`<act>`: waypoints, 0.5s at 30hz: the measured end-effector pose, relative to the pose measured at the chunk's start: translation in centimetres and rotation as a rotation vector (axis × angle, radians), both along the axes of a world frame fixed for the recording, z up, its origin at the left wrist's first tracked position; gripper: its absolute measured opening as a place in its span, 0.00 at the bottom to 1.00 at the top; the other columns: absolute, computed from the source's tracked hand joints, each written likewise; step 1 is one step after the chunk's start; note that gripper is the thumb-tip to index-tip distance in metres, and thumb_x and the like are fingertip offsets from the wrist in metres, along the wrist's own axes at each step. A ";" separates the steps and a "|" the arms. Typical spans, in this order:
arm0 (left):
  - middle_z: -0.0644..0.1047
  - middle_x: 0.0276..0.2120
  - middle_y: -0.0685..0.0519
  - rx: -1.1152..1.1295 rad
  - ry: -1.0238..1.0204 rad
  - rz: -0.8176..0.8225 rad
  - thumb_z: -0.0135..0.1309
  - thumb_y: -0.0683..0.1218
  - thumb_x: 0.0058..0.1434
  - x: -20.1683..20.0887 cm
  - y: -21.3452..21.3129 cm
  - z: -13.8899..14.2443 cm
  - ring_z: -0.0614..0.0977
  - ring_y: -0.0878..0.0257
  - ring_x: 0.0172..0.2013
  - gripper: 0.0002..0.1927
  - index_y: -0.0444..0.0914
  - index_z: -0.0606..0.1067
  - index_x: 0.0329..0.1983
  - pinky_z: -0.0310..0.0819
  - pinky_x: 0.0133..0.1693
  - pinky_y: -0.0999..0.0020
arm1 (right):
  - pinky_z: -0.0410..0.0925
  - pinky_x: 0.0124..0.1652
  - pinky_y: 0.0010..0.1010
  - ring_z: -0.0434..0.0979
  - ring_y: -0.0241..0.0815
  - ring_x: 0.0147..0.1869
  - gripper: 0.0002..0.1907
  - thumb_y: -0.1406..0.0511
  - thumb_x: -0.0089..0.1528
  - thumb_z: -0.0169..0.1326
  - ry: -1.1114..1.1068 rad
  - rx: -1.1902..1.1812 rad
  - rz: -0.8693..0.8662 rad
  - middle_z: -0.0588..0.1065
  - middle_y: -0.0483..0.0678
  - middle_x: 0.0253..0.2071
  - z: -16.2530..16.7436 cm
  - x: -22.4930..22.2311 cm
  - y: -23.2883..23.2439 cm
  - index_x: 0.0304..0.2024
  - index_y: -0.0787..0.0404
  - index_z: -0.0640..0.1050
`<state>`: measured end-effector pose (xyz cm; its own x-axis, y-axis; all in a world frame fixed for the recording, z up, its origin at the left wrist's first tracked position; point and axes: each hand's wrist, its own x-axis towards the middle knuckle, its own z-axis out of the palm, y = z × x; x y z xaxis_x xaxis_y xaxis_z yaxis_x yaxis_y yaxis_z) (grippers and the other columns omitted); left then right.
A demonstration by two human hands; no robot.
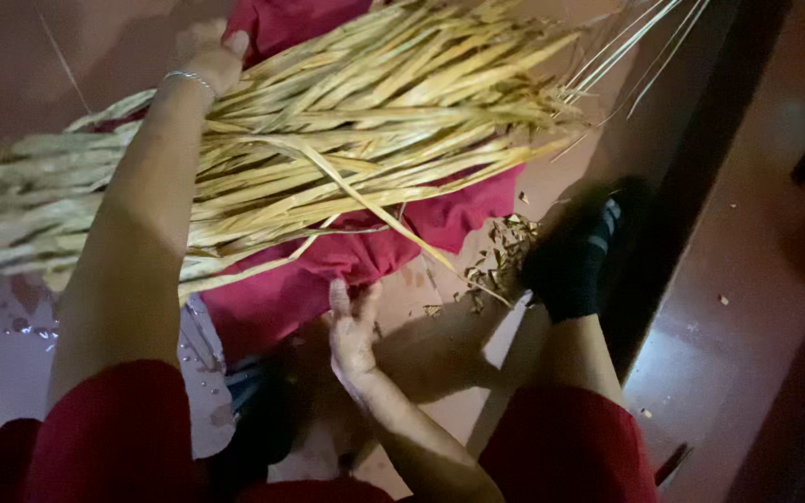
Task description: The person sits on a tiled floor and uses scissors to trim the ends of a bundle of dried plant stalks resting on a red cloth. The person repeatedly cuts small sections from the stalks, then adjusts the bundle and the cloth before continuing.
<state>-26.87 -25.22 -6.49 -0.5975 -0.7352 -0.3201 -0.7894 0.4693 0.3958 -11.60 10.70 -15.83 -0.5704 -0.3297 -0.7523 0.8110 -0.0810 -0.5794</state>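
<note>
View from above, looking down at a seated person's two bare hands. The left hand [209,48], wearing a thin silver bracelet [188,78] at the wrist, is stretched far forward with its fingers curled over the top edge of a large bundle of dry, pale-yellow strips of leaf or straw [328,149]; how much of the bundle it actually clasps cannot be told, since the fingertips lie behind the strips. The bundle runs almost the full width of the view — thick, blurred butt ends at the left, frayed thin tips fanning out at the upper right — and rests across a crumpled crimson cloth [328,270] spread on the reddish-brown floor [738,279]. One long loose strip trails down and to the right from the bundle over the cloth.

The right hand [352,326] lies low in the middle of the view, fingers extended and slightly spread, holding nothing; its fingertips touch the lower edge of the crimson cloth. Just right of it sits a small heap of dry brown leaf scraps [500,256] on the floor. Beside the heap is the person's foot in a black sock [575,261], below the red-clad knee. A pale patterned sheet [2,363] lies at the lower left.
</note>
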 end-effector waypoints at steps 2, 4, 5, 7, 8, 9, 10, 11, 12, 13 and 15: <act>0.72 0.60 0.36 -0.065 -0.018 -0.038 0.43 0.60 0.71 -1.3 -0.2 0.2 0.73 0.39 0.60 0.27 0.38 0.71 0.64 0.65 0.60 0.49 | 0.62 0.59 0.54 0.65 0.43 0.67 0.47 0.62 0.65 0.49 0.087 -0.127 -0.050 0.46 0.44 0.79 0.2 0.5 -0.5 0.77 0.41 0.36; 0.75 0.56 0.34 -0.116 -0.078 -0.113 0.44 0.59 0.73 -2.8 0.1 -0.1 0.76 0.38 0.56 0.26 0.35 0.75 0.59 0.67 0.58 0.46 | 0.64 0.60 0.52 0.66 0.45 0.67 0.42 0.64 0.68 0.50 0.268 -0.204 0.022 0.51 0.50 0.77 1.5 1.3 -1.0 0.77 0.47 0.42; 0.76 0.55 0.34 -0.132 -0.077 -0.168 0.44 0.62 0.73 -3.0 0.5 -0.5 0.75 0.38 0.56 0.27 0.35 0.75 0.58 0.67 0.58 0.46 | 0.64 0.59 0.52 0.67 0.45 0.66 0.41 0.64 0.68 0.50 0.277 -0.213 0.081 0.52 0.50 0.75 2.9 1.1 -1.1 0.77 0.48 0.43; 0.76 0.53 0.33 -0.168 -0.066 -0.281 0.43 0.66 0.74 -3.7 1.0 -0.9 0.75 0.37 0.56 0.31 0.35 0.77 0.56 0.66 0.58 0.46 | 0.65 0.58 0.53 0.68 0.46 0.64 0.40 0.64 0.67 0.51 0.265 -0.221 0.191 0.53 0.50 0.73 6.2 0.0 -1.0 0.75 0.49 0.45; 0.76 0.53 0.34 -0.164 -0.073 -0.295 0.41 0.68 0.74 -3.9 1.4 -1.3 0.75 0.37 0.55 0.32 0.37 0.77 0.56 0.65 0.57 0.45 | 0.65 0.57 0.53 0.68 0.46 0.63 0.39 0.65 0.67 0.51 0.274 -0.217 0.232 0.54 0.50 0.72 7.4 -2.0 -0.5 0.74 0.50 0.46; 0.76 0.53 0.35 -0.158 -0.083 -0.307 0.40 0.69 0.73 -3.7 1.8 -1.6 0.75 0.37 0.54 0.33 0.38 0.77 0.56 0.65 0.55 0.44 | 0.66 0.57 0.53 0.69 0.46 0.62 0.38 0.65 0.67 0.51 0.310 -0.199 0.203 0.55 0.50 0.71 8.4 -2.6 -0.3 0.74 0.50 0.47; 0.75 0.53 0.35 -0.155 -0.094 -0.314 0.38 0.71 0.73 -3.4 2.1 -1.8 0.75 0.37 0.53 0.34 0.39 0.76 0.56 0.65 0.54 0.43 | 0.66 0.56 0.53 0.69 0.46 0.61 0.37 0.65 0.67 0.51 0.442 -0.157 0.046 0.56 0.51 0.69 6.7 -10.9 2.0 0.73 0.51 0.48; 0.76 0.53 0.36 -0.107 -0.136 -0.285 0.36 0.71 0.73 -2.8 2.4 -2.0 0.75 0.39 0.54 0.35 0.40 0.77 0.56 0.64 0.56 0.44 | 0.67 0.55 0.53 0.70 0.47 0.60 0.36 0.65 0.67 0.52 0.487 -0.146 0.004 0.57 0.51 0.68 6.3 -13.6 3.0 0.72 0.51 0.49; 0.77 0.53 0.36 -0.062 -0.177 -0.253 0.34 0.71 0.74 -2.1 2.4 -2.0 0.76 0.40 0.54 0.35 0.40 0.77 0.57 0.64 0.58 0.45 | 0.67 0.54 0.53 0.70 0.47 0.59 0.36 0.65 0.67 0.52 0.531 -0.141 -0.033 0.58 0.51 0.67 5.0 -16.5 4.2 0.72 0.52 0.50; 0.77 0.53 0.36 -0.019 -0.219 -0.220 0.33 0.72 0.74 -1.6 2.3 -2.0 0.77 0.42 0.55 0.36 0.41 0.77 0.57 0.63 0.60 0.46 | 0.68 0.54 0.53 0.71 0.47 0.58 0.35 0.65 0.67 0.52 0.555 -0.149 -0.058 0.59 0.51 0.66 3.6 -18.2 5.1 0.71 0.52 0.51; 0.78 0.56 0.38 -0.046 -0.254 -0.318 0.34 0.72 0.76 0.4 2.2 -1.8 0.78 0.41 0.57 0.37 0.40 0.79 0.57 0.66 0.63 0.46 | 0.68 0.52 0.53 0.72 0.48 0.56 0.33 0.65 0.67 0.53 0.585 -0.158 -0.075 0.60 0.52 0.64 0.6 -20.3 7.0 0.70 0.53 0.53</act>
<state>-26.48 -22.97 -8.33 -0.7032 -0.5439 -0.4579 -0.6723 0.7182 0.1794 -31.88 17.67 -15.23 -0.9002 -0.3547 -0.2524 0.3506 -0.2468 -0.9034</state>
